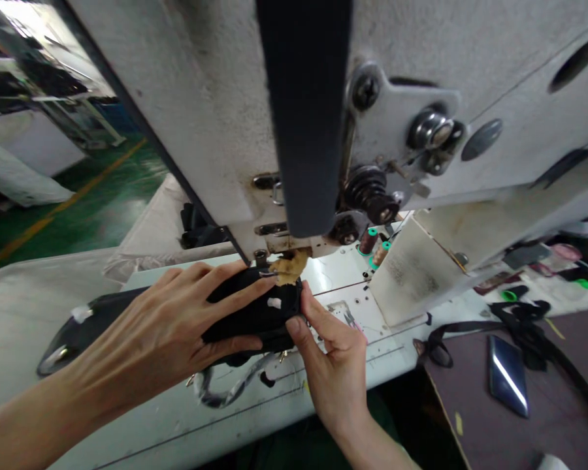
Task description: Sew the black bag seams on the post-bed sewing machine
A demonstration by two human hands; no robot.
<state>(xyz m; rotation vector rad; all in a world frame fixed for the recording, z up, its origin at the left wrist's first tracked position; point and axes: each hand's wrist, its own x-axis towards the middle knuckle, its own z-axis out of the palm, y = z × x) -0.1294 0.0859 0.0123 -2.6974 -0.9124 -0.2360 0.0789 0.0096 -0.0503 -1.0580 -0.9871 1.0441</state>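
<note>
A black bag (pixel 255 300) with small white wrapped bits on it lies under the head of a sewing machine (pixel 215 130). My left hand (pixel 176 313) rests flat across the bag with its fingers stretched and spread. Its index fingertip is close to the presser area, beside a torn tan piece (pixel 291 266) around the foot. With thumb and forefinger my right hand (pixel 330 356) pinches the bag's right edge. A plastic-wrapped loop (pixel 220 395) hangs out on the near side, by some gold-coloured metal parts. The needle itself is hidden.
Thread spools (pixel 368 241) stand behind the machine bed. To the right, a phone (pixel 508 375) and black straps (pixel 524 326) lie on a brown surface. A dark vertical bar (pixel 306 117) hangs in front of the machine head. Pale cloth (pixel 142 228) covers the left side.
</note>
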